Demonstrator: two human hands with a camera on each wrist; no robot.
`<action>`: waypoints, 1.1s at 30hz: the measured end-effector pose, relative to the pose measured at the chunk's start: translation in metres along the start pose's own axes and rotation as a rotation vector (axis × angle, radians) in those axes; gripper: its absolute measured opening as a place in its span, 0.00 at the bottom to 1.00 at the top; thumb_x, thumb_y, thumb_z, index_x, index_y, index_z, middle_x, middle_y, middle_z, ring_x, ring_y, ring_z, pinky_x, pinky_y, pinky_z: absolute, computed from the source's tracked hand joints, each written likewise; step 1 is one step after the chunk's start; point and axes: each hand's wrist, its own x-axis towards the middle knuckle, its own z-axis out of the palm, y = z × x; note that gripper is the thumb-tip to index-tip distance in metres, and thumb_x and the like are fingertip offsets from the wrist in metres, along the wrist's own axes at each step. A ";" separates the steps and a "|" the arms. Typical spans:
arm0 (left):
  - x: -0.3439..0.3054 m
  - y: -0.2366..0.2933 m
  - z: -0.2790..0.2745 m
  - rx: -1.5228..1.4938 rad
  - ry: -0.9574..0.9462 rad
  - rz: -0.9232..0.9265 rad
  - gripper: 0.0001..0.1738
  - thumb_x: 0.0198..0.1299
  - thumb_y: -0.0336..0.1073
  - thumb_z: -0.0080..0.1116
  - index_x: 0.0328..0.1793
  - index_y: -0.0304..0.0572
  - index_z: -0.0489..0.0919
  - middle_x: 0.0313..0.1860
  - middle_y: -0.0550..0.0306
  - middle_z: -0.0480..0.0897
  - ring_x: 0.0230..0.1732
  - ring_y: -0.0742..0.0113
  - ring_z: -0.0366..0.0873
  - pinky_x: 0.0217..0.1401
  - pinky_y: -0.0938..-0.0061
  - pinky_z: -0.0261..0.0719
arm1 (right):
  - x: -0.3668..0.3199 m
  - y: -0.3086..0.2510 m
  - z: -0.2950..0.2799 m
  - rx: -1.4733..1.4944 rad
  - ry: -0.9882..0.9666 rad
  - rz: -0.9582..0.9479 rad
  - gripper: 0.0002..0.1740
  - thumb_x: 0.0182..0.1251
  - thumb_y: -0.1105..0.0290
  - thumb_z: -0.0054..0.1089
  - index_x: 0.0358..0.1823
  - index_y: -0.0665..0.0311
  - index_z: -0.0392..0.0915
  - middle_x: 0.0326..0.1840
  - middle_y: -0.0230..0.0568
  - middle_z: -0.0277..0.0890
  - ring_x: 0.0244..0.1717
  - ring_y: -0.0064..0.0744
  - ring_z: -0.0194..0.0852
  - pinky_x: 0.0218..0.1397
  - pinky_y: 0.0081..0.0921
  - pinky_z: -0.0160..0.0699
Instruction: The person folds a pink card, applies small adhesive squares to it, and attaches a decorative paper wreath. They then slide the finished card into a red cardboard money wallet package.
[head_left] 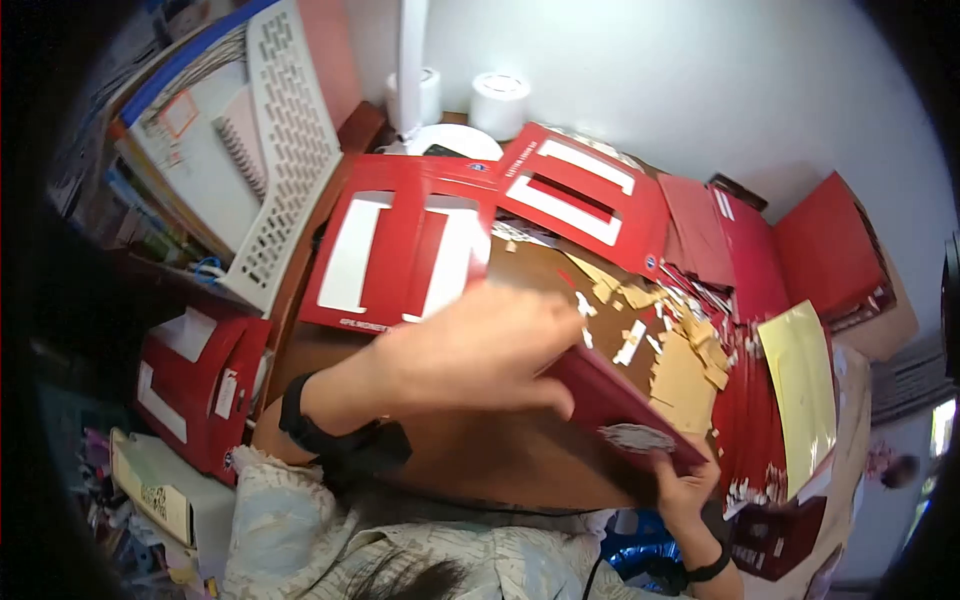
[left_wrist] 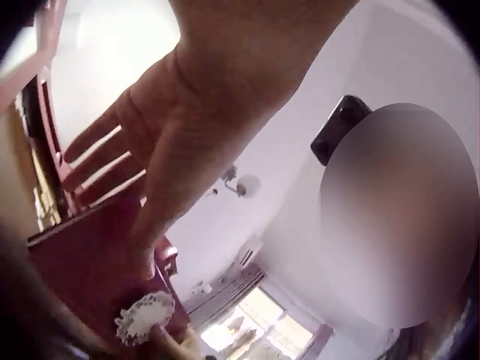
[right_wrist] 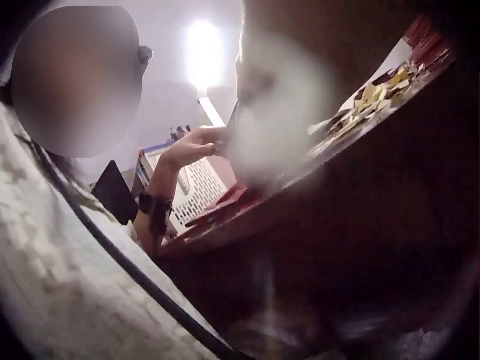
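Note:
A stiff dark red card with a whitish oval emblem is held tilted above the front of the brown table. At its lower right corner my right hand pinches it, the thumb on the front face beside the emblem. My left hand, blurred in the head view, is at the card's upper left end. In the left wrist view, its fingers are straight and spread by the card's edge, and the thumb overlaps the front face. A blurred pale shape covers much of the right wrist view's middle.
Red cardboard pieces with white windows lie behind the left hand. Tan and white paper scraps litter the table's right half, beside stacked red cards and a yellow sheet. A white perforated file holder stands left.

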 end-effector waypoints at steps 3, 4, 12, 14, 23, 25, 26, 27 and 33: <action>-0.011 -0.048 -0.014 0.345 0.358 -0.378 0.26 0.59 0.49 0.71 0.50 0.33 0.78 0.42 0.40 0.84 0.46 0.41 0.84 0.49 0.54 0.83 | 0.009 -0.004 -0.017 -0.055 0.106 0.037 0.14 0.67 0.79 0.69 0.53 0.72 0.80 0.49 0.40 0.85 0.50 0.26 0.82 0.59 0.27 0.78; -0.014 -0.060 -0.024 0.452 0.454 -0.500 0.26 0.59 0.48 0.70 0.50 0.32 0.78 0.43 0.39 0.85 0.46 0.41 0.85 0.49 0.54 0.84 | 0.011 -0.004 -0.024 -0.051 0.135 0.052 0.15 0.68 0.78 0.69 0.54 0.72 0.80 0.50 0.40 0.84 0.51 0.27 0.82 0.60 0.27 0.77; -0.016 -0.088 -0.042 0.350 -0.011 -0.987 0.31 0.50 0.49 0.75 0.48 0.27 0.80 0.42 0.32 0.87 0.48 0.40 0.87 0.53 0.55 0.85 | 0.028 -0.015 -0.028 0.168 0.191 0.009 0.19 0.73 0.75 0.65 0.61 0.70 0.75 0.54 0.42 0.83 0.50 0.29 0.84 0.56 0.28 0.84; -0.016 -0.092 -0.034 0.397 0.006 -0.939 0.28 0.50 0.46 0.73 0.46 0.27 0.80 0.42 0.32 0.86 0.47 0.39 0.87 0.53 0.54 0.85 | 0.028 -0.017 -0.035 0.197 0.162 0.033 0.23 0.73 0.75 0.65 0.66 0.70 0.71 0.57 0.42 0.81 0.54 0.30 0.82 0.62 0.30 0.81; -0.009 -0.022 0.003 0.274 0.073 -0.337 0.17 0.53 0.32 0.67 0.46 0.33 0.75 0.49 0.42 0.78 0.54 0.41 0.78 0.56 0.54 0.78 | 0.035 -0.035 -0.058 0.303 0.352 -0.046 0.37 0.75 0.81 0.56 0.81 0.65 0.51 0.77 0.46 0.62 0.72 0.37 0.68 0.76 0.38 0.69; -0.003 -0.017 0.007 0.155 -0.017 -0.250 0.21 0.51 0.29 0.69 0.51 0.33 0.77 0.51 0.43 0.79 0.55 0.43 0.78 0.57 0.56 0.79 | 0.030 -0.027 -0.064 0.300 0.366 -0.034 0.38 0.73 0.84 0.56 0.81 0.66 0.51 0.75 0.47 0.64 0.72 0.35 0.68 0.77 0.36 0.67; -0.001 -0.018 0.010 0.101 -0.032 -0.188 0.22 0.50 0.28 0.69 0.53 0.33 0.77 0.51 0.43 0.79 0.55 0.43 0.78 0.57 0.57 0.79 | 0.028 -0.034 -0.055 0.291 0.360 -0.032 0.36 0.72 0.84 0.58 0.78 0.68 0.55 0.73 0.47 0.67 0.70 0.35 0.70 0.75 0.34 0.69; 0.001 -0.018 0.010 0.095 -0.040 -0.167 0.22 0.50 0.28 0.69 0.53 0.33 0.77 0.51 0.43 0.79 0.55 0.43 0.78 0.57 0.57 0.79 | 0.023 -0.030 -0.056 0.258 0.359 0.015 0.38 0.71 0.84 0.59 0.80 0.66 0.54 0.75 0.46 0.64 0.71 0.34 0.68 0.75 0.35 0.69; 0.010 -0.010 0.007 -0.026 -0.090 -0.112 0.22 0.50 0.26 0.67 0.53 0.32 0.78 0.48 0.43 0.83 0.53 0.43 0.81 0.57 0.56 0.79 | 0.009 -0.026 -0.046 0.269 0.339 0.134 0.35 0.71 0.83 0.60 0.77 0.65 0.57 0.68 0.45 0.71 0.65 0.32 0.76 0.69 0.34 0.77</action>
